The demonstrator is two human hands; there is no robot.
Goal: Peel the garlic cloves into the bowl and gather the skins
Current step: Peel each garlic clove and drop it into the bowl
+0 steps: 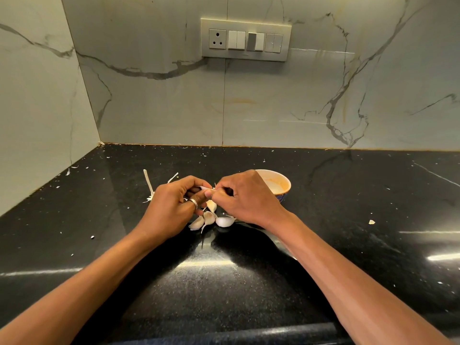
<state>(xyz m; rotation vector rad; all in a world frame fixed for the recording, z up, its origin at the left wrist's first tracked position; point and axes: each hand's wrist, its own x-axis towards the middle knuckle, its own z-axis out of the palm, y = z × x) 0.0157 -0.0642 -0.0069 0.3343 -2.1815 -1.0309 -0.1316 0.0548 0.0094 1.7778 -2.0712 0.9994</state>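
My left hand (pixel 174 207) and my right hand (pixel 246 197) meet above the black counter, both pinching one white garlic clove (pixel 205 188) between their fingertips. Just below them several unpeeled cloves (pixel 211 219) lie in a small cluster on the counter. A small bowl (pixel 278 184) with an orange-tinted inside stands right behind my right hand, partly hidden by it. Strips of garlic skin (pixel 149 185) lie left of my left hand.
The black stone counter (pixel 224 282) is speckled with small skin scraps, one larger chip (pixel 371 222) at the right. Marble walls close the back and the left side. A switch panel (pixel 245 39) sits on the back wall.
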